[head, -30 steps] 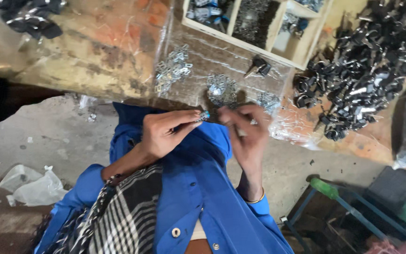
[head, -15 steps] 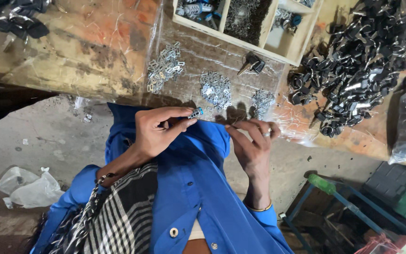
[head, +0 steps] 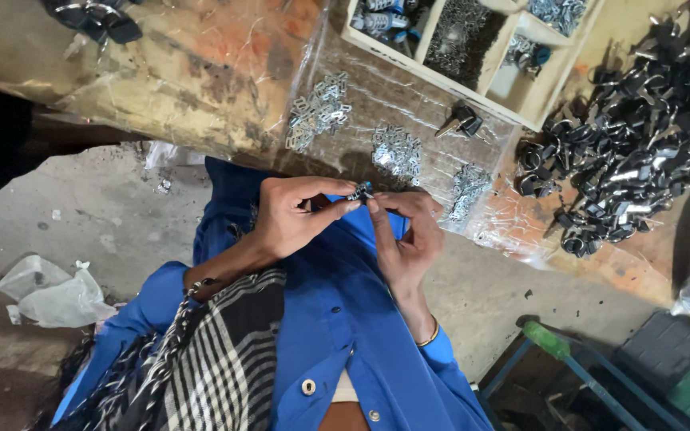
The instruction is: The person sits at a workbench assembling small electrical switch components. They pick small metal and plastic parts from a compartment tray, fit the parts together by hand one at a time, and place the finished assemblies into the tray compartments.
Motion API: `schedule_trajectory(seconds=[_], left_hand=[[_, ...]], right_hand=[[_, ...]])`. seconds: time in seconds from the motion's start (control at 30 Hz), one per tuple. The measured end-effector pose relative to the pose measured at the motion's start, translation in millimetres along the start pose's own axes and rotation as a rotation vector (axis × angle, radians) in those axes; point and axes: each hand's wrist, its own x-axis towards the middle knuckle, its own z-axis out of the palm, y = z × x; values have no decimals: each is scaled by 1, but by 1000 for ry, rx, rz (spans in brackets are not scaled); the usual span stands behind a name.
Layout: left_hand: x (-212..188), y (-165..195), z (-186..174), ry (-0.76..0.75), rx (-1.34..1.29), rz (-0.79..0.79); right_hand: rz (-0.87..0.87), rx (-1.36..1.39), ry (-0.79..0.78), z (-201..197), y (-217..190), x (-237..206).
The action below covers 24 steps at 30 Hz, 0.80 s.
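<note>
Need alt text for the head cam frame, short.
Seen from above, a person in a blue shirt pinches a small metal part between left hand and right hand at a worn workbench. On it lie small silver pieces on plastic sheet, a compartment tray and a pile of dark metal clips.

A worn, orange-stained worktop (head: 201,72) carries a clear plastic sheet (head: 409,112) with several little heaps of small silvery metal pieces (head: 317,120) on it. At the far edge stands a pale wooden tray (head: 521,108) split into compartments, some filled with small metal parts. To the right lies a big pile of dark metal clips (head: 640,136). A crumpled plastic bag (head: 49,291) lies on the concrete floor (head: 89,215), and a blue metal frame with a green handle (head: 549,339) stands at the lower right.
</note>
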Motion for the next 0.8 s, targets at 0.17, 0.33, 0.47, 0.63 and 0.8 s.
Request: schedule_trajectory(seconds=[0.17, 0.33, 0.47, 0.63, 0.8], left_hand=[[-2, -2, -4, -20, 82, 90], [-2, -3, -11, 1, 234, 241], [-6, -1, -25, 119, 99, 186], [-10, 3, -48, 257, -14, 57], [-8, 3, -52, 233, -103, 66]], right_hand=[[97, 18, 50, 9, -3, -1], [-98, -311, -189, -3, -10, 12], [-76, -430, -239, 7, -19, 28], [-268, -675, -350, 27, -28, 38], [-416, -441, -338, 18, -18, 31]])
